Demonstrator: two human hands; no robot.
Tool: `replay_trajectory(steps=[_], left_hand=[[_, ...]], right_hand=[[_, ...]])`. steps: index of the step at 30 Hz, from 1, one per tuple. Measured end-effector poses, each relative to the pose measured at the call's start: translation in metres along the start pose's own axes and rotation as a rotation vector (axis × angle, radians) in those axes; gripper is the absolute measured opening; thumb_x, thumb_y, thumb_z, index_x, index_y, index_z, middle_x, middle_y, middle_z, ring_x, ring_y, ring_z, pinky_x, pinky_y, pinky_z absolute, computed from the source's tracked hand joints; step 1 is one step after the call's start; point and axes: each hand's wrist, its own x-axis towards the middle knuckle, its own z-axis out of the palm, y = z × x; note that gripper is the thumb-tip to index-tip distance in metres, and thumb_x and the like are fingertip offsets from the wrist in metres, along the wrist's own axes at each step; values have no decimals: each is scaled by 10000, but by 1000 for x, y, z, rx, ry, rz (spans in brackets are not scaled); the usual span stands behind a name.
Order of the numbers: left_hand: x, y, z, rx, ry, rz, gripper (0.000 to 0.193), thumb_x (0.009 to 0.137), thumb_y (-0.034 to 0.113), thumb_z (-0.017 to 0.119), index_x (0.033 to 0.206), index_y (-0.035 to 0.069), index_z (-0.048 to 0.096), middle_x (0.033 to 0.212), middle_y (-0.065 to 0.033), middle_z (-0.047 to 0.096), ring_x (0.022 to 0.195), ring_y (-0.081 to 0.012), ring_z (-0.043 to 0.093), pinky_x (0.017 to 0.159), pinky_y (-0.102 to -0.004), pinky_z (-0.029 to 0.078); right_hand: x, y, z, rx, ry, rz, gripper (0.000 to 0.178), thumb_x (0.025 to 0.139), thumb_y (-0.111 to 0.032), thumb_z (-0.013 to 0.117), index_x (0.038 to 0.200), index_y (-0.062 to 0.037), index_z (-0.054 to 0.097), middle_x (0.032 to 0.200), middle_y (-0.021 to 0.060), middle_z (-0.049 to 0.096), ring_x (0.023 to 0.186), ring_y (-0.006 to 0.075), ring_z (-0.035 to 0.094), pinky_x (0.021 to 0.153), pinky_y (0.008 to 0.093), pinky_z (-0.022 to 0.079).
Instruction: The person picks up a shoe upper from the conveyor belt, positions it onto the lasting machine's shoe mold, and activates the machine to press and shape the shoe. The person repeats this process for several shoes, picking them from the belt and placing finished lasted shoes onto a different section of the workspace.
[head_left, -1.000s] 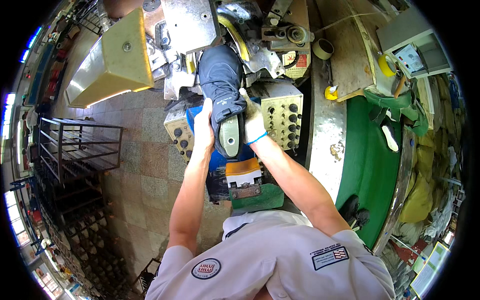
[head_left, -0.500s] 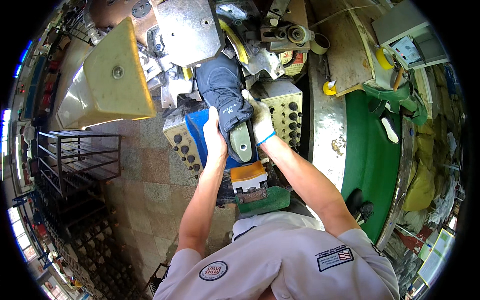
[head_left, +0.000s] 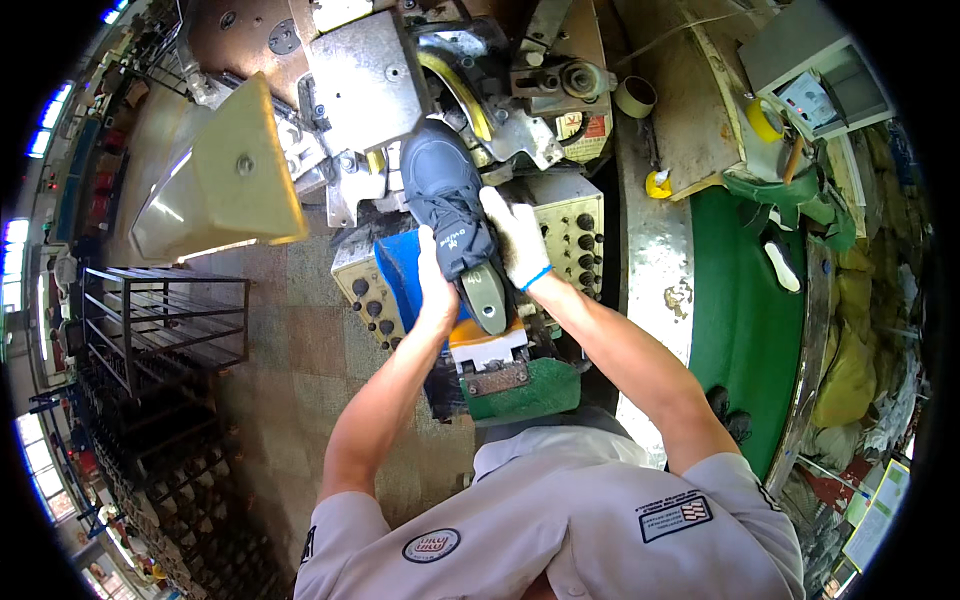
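A dark shoe upper (head_left: 441, 185) sits stretched over a grey-green shoe last (head_left: 486, 300), its rounded toe pointing away from me at the metal plates of a machine. The last's heel end, with a round hole, sticks out toward me. My bare left hand (head_left: 436, 278) presses along the left side near the heel, fingers partly hidden under the shoe. On the opposite side, my right hand (head_left: 517, 240), in a white knit glove with a blue cuff, lies against the upper with its fingers pointing forward. Together the two hands hold the shoe between them.
The machine's square metal plate (head_left: 364, 78) and curved yellow band (head_left: 455, 92) surround the toe. A knobbed control box (head_left: 570, 232) stands right of my glove. At left hangs a yellowish lamp-like shade (head_left: 215, 175), above a metal rack (head_left: 165, 320). A green conveyor belt (head_left: 740, 330) runs at right.
The shoe has come back from under the machine plates, so its whole toe now shows. Both hands have moved with it, and my gloved fingers lie straighter along its side.
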Motion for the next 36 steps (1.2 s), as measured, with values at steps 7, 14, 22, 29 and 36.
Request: replay_trajectory(steps=[7,14,22,29,36], left_hand=[[-40,45,24,694,307,257,491,1057,450,438,1265,59,648,1054,-63,636,905,-146,585,746,-319,509],[-82,41,93,972,297,488,669,926,375,705,1415,-31,496,1343,-195,566,1160,-291,564,1032,-398,422],[-70,16,107,1127,456,651,502,846,224,795,1206,-81,626,1163,-203,668,1014,-312,609,943,-414,484],[-60,15,88,1308,658,770,591,766,326,868,1043,-146,644,974,-297,678,768,-331,614,734,-479,539],[-66,-8,179,1292,758,443,382,840,248,796,978,-61,617,833,-214,668,682,-319,626,672,-475,523]], right_hand=[[-30,-4,-68,-139,221,-272,435,1031,-352,552,1062,51,711,953,48,728,896,112,619,831,298,497],[-150,-31,-332,493,357,-8,374,973,-311,628,1199,-13,598,942,163,694,706,321,654,645,449,508],[-215,-75,-579,340,1139,132,522,946,-385,617,1356,-68,555,1326,269,590,1087,451,645,967,604,467],[-154,-170,-738,199,1373,1,537,834,-397,754,1144,31,660,991,242,675,773,361,698,676,504,583],[-76,-306,-884,187,1560,-45,746,780,-481,807,1279,33,600,1261,272,612,1023,435,655,796,607,559]])
